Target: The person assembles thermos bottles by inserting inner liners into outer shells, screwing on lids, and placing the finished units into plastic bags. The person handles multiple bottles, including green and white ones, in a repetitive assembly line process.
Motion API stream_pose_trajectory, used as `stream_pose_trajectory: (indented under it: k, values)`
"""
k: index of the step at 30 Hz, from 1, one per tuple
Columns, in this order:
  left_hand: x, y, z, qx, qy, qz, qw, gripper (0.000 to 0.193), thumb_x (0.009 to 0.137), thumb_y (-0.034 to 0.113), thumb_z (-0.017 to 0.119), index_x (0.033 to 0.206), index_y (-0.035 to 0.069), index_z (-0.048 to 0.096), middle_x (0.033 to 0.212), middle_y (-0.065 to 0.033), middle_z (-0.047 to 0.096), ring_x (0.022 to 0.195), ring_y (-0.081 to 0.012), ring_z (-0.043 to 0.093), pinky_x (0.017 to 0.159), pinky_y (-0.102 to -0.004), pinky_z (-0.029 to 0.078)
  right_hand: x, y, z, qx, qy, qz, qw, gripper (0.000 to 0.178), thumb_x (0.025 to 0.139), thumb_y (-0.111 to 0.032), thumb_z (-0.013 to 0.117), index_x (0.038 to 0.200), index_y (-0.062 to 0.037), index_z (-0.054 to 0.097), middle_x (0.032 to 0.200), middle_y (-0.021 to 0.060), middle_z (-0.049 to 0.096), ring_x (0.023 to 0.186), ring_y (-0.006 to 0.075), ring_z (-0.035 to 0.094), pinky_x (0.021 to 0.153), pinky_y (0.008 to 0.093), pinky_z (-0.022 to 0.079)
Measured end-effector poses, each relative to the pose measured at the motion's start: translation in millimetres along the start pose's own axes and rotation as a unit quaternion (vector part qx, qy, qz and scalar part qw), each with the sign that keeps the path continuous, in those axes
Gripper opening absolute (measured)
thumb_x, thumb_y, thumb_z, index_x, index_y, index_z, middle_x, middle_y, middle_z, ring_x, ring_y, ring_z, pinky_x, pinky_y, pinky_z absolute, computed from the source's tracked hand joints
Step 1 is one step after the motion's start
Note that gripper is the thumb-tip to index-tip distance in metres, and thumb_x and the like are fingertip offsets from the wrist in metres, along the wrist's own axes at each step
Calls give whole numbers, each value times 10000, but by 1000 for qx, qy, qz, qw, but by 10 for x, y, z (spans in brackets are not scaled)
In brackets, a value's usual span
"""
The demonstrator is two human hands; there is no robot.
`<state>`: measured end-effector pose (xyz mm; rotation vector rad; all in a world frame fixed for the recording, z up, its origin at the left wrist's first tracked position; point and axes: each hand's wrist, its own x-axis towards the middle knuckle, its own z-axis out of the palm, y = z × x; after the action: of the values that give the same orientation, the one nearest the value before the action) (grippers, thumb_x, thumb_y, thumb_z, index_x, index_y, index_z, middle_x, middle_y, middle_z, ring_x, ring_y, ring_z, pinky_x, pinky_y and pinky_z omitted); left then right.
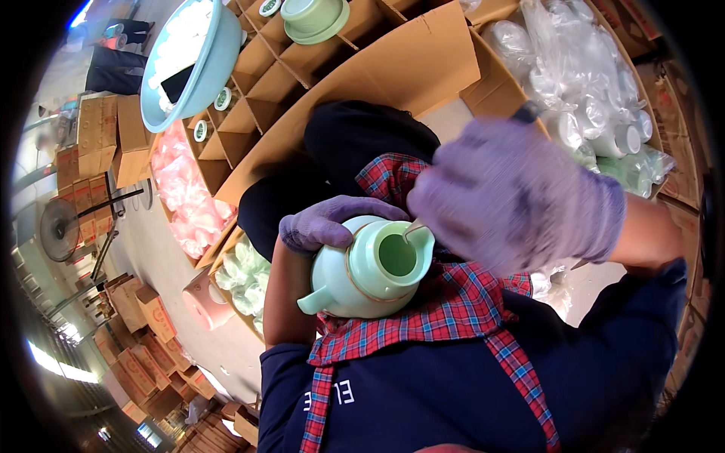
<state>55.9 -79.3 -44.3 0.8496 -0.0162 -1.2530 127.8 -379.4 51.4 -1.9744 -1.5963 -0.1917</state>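
A pale green plastic jug, shaped like a vacuum flask body, rests in my lap against the checked apron. It is tipped so its round mouth faces up and to the right, with the spout at the right and the handle at the lower left. My left hand, in a purple knit glove, is closed around the jug's side. My right hand, gloved alike and blurred by motion, is closed on a thin metal-tipped tool. Its tip reaches the rim beside the spout; a dark end pokes out beyond my fist. Its exact kind is unclear.
Ahead stands a divided cardboard carton with a green lidded piece on it. A blue basin holds white pieces and a phone. Bagged pink parts lie left, bagged clear-white parts right. A fan and stacked boxes stand farther left.
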Motion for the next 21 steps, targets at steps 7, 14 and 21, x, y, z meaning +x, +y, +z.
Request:
stream_pose_trajectory:
  k: [7, 14, 21]
  values:
    - [-159, 84, 104, 97, 23, 76, 992, 861, 768, 351, 793, 1453, -51, 463, 1424, -169, 552, 1327, -262, 521, 1139, -394, 385, -628, 371, 96, 107, 33, 335, 935, 357, 867, -228, 765, 1153, -34, 678, 940, 72, 693, 794, 212, 652, 724, 332, 534]
    - [-364, 196, 303, 465, 85, 302, 828, 866, 652, 386, 883, 1344, -39, 584, 1359, -259, 571, 1245, -397, 576, 1051, -439, 456, -283, -341, 646, 534, 32, 245, 808, 339, 889, -120, 726, 1214, -34, 679, 977, 103, 723, 856, 194, 714, 792, 311, 554]
    - [-693, -166, 379, 481, 119, 428, 756, 860, 672, 467, 905, 1341, 13, 612, 1408, -306, 511, 1293, -474, 493, 1102, -607, 312, 84, -471, 770, 533, 83, 50, 840, 234, 861, -45, 716, 1093, -66, 700, 966, 94, 722, 865, 293, 719, 762, 358, 570]
